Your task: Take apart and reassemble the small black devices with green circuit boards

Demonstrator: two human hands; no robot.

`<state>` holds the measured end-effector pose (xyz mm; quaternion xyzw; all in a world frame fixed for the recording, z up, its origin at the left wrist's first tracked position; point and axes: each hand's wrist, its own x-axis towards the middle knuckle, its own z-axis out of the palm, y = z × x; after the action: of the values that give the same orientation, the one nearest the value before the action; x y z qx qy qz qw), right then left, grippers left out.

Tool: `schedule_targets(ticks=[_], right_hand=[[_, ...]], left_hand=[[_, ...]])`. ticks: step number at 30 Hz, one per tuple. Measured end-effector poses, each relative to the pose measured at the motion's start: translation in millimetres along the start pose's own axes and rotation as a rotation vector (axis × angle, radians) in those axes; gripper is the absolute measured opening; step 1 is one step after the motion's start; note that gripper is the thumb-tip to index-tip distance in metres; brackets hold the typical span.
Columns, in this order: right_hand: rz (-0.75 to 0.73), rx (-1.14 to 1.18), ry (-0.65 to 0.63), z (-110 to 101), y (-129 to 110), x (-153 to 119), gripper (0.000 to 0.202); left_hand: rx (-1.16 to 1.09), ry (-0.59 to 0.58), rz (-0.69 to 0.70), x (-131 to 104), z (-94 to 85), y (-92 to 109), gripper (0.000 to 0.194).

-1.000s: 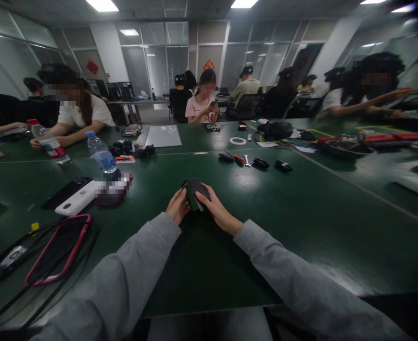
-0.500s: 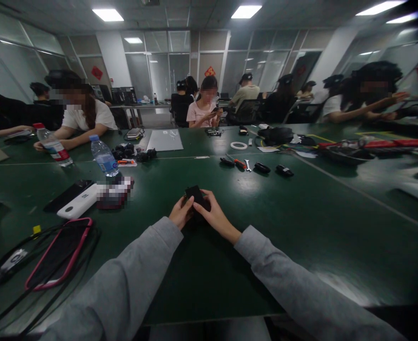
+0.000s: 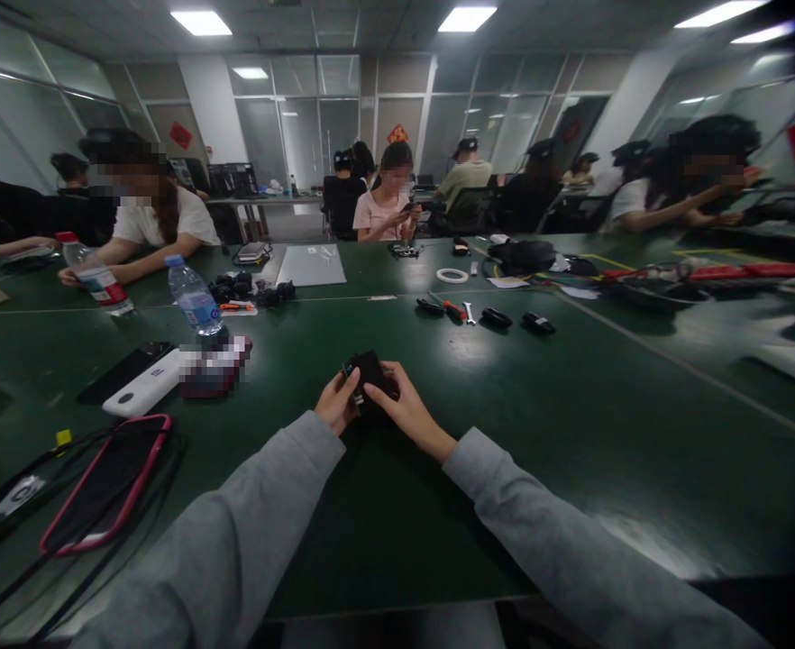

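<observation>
A small black box-like device (image 3: 371, 368) is held between my two hands above the green table (image 3: 397, 505). My left hand (image 3: 333, 401) grips its left side, thumb on top. Beside that thumb, small bluish and pale metallic bits show at the device's left edge; what they are is too small to tell. My right hand (image 3: 407, 403) is closed on the right side, with the thumb laid across the near corner and the fingers behind. The underside of the device is hidden.
To the left lie a pink-cased phone (image 3: 106, 487) with cables, a white power bank (image 3: 141, 386) and two bottles, one a blue-capped bottle (image 3: 195, 297). Ahead are a wrench (image 3: 469, 313), a screwdriver (image 3: 452, 310) and a tape roll (image 3: 452, 276). Several people sit around.
My left hand has shifted slightly left and its thumb has slid toward the device's left edge. Bluish and metallic bits now show there. The device has turned a little.
</observation>
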<state>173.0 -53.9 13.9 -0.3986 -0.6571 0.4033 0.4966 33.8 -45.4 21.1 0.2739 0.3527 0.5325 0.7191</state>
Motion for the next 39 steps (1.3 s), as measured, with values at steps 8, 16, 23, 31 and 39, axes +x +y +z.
schedule_targets(ticks=[8,16,23,31,39], right_hand=[[0.025,-0.041,0.282,-10.5,-0.1,5.9,0.06],[0.367,0.434,0.161,-30.1,4.4,20.7,0.062],[0.333,0.514,0.058,-24.0,-2.2,13.7,0.064],[0.389,0.327,0.174,-23.3,9.0,16.3,0.041],[0.151,-0.078,0.148,-30.0,17.2,17.3,0.034]], left_hand=[[-0.019,0.009,0.043,6.6,-11.7,9.6,0.039],[-0.07,-0.004,-0.007,13.1,-22.0,19.8,0.036],[-0.167,-0.001,-0.114,15.4,-24.9,24.2,0.044],[-0.208,-0.066,-0.197,13.0,-26.0,26.5,0.049],[-0.196,-0.114,-0.19,9.7,-21.4,25.6,0.054]])
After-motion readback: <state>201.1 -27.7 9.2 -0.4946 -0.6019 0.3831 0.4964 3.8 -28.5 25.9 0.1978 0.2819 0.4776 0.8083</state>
